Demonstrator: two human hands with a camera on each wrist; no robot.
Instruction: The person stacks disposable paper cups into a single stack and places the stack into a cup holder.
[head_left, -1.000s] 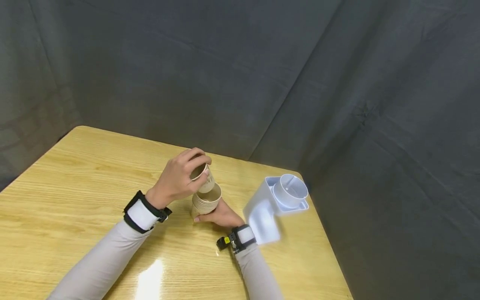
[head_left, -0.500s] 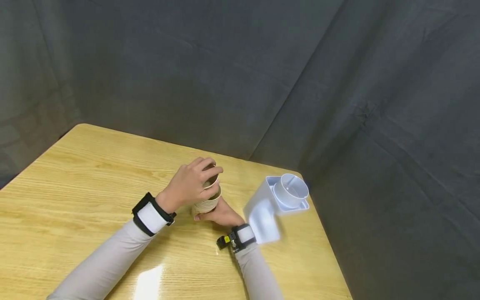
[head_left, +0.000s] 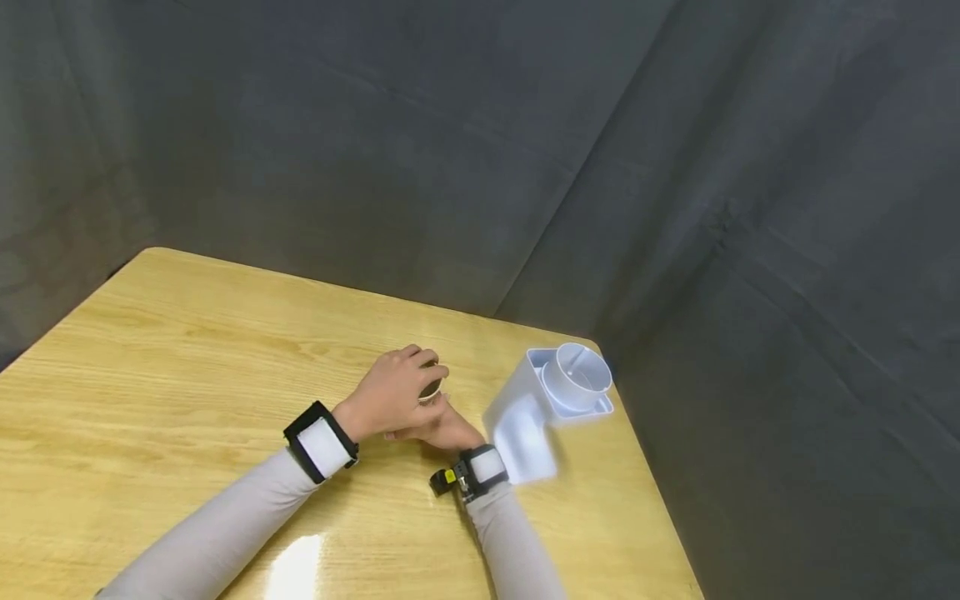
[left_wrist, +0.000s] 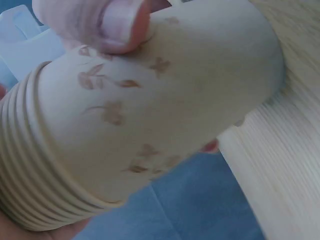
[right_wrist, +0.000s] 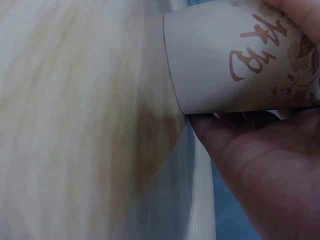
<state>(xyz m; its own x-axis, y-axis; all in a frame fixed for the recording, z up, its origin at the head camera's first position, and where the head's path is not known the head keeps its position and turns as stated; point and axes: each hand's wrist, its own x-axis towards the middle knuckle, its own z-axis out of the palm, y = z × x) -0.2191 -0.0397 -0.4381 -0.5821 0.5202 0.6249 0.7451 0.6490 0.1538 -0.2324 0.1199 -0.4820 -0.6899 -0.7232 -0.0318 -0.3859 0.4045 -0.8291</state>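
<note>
The left hand [head_left: 393, 393] sits over the top of the stack of paper cups [left_wrist: 140, 120], which stands on the wooden worktop [head_left: 187, 367] near its far right corner. Its fingers [head_left: 420, 360] are curled down over the rim of the stack. In the left wrist view, a thumb [left_wrist: 107, 22] presses against the printed wall of the outermost cup, and the nested rims show as a band of ridges at the wide end.

The right hand [head_left: 442, 429] grips the stack from the near side, low down and close to the worktop. In the right wrist view, its fingers [right_wrist: 300, 17] wrap round the cup wall above the brown printed characters, and the palm lies directly beneath the cup.

The two hands touch one another around the stack, so only a small part of the cup rim shows in the head view.

A white plastic holder [head_left: 551, 400] with a round opening at the top stands just beside the right hand, on the worktop's right edge. A dark cloth backdrop [head_left: 525, 150] hangs behind the worktop.
</note>
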